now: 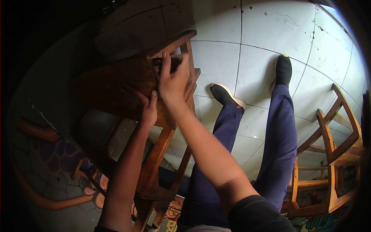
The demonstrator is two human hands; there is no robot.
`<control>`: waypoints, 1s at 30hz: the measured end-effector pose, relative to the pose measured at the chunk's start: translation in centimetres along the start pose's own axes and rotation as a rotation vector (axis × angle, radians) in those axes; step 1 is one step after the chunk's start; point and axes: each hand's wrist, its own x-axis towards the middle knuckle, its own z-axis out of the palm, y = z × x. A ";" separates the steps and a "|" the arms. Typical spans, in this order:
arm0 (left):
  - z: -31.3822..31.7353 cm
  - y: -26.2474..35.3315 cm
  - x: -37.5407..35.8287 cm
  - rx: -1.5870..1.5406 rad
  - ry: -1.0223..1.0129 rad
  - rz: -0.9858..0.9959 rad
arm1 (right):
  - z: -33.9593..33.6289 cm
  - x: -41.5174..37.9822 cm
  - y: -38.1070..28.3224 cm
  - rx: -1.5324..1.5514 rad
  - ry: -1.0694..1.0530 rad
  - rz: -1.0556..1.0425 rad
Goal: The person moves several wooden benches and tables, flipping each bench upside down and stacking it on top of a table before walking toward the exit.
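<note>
A brown wooden chair (116, 73) is tipped beside my legs, with a broad, dark panel facing up. My left hand (148, 112) lies against this panel, fingers stretched over its face and thumb along its near edge. Just beyond it, my right hand (174, 83) is curled at the panel's end, slightly blurred. Between its thumb and fingers is a small dark object (176, 63); its kind is too shaded to tell. The chair's wooden legs and rails (160, 145) run down below both hands.
More wooden chairs (328, 154) stand at the right. My dark shoes (284, 71) rest on white floor tiles (216, 23) marked with dark spots. A painted wall (58, 166) with stone and purple patterns is at the lower left. The far left is in deep shadow.
</note>
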 end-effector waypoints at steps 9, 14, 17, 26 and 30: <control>-0.6 3.1 -0.4 -0.022 -0.036 0.005 | -0.6 2.1 -0.5 -0.026 0.145 -0.080; -0.7 2.8 -0.4 0.051 -0.005 0.027 | -0.9 2.3 0.4 -0.251 0.018 -0.308; -0.7 2.7 -0.4 0.029 -0.040 -0.029 | -3.6 2.9 3.1 -0.269 0.064 -0.262; -0.6 3.8 -0.6 -0.131 -0.052 -0.031 | -13.8 -5.9 6.5 -0.376 -0.071 0.076; 0.0 1.3 0.4 0.097 0.088 0.027 | -13.2 -8.6 8.6 -0.134 0.180 0.288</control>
